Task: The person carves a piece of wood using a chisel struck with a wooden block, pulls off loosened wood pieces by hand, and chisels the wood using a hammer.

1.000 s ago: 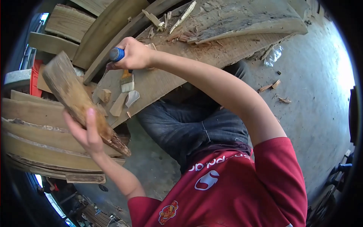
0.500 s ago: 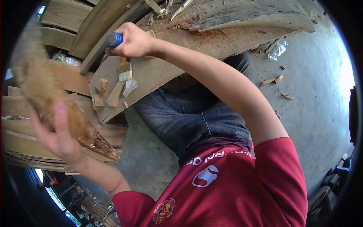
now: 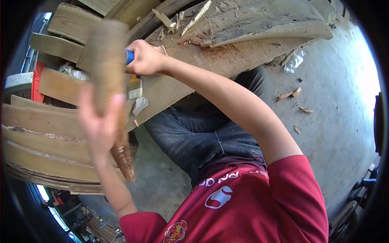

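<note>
My left hand (image 3: 100, 127) is wrapped around a rough wooden club (image 3: 108, 60), which is blurred by motion. The club stands nearly upright in view, its thick end right beside the blue handle of a chisel (image 3: 129, 57). My right hand (image 3: 146, 58) grips that handle above a thick wooden slab (image 3: 172, 87); the blade is hidden behind the hand, and whether club and handle touch I cannot tell. Below the right hand a paintbrush (image 3: 135, 90) lies on the slab, with a pale curved piece (image 3: 140, 105) close by.
Wood chips and splinters (image 3: 198, 18) litter the slab, and a long rough-edged piece (image 3: 271, 30) lies on it. Stacked boards (image 3: 48, 150) fill the left side. Crumpled clear plastic (image 3: 294, 61) and wood scraps (image 3: 289, 94) lie on the concrete floor (image 3: 336, 101).
My left hand has swung the club rightward, up to the chisel's handle, now covering the small wood blocks. The right hand keeps its grip nearly in place. The view has shifted slightly.
</note>
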Tool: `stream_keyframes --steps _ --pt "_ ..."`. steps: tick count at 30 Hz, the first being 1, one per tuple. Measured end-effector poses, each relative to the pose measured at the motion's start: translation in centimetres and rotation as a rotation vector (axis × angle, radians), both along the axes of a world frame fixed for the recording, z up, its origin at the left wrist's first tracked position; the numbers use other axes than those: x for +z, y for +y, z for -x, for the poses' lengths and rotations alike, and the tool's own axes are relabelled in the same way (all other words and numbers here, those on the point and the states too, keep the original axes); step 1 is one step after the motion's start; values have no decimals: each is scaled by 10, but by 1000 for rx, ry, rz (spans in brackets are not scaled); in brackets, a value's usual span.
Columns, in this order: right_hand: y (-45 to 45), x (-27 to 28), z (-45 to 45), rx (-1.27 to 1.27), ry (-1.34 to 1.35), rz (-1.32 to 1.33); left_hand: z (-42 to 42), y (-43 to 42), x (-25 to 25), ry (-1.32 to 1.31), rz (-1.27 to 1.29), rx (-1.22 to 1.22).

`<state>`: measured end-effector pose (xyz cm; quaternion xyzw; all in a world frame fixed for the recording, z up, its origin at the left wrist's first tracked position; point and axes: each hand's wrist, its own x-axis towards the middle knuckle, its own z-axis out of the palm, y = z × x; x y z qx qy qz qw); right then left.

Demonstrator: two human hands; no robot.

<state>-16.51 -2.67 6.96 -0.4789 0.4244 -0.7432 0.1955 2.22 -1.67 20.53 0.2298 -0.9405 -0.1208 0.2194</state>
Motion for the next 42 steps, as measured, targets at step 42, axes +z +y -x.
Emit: stream_keyframes --steps 42 --pt "29 -9 34 -10 -261 167 37 -57 -162 95 -916 113"
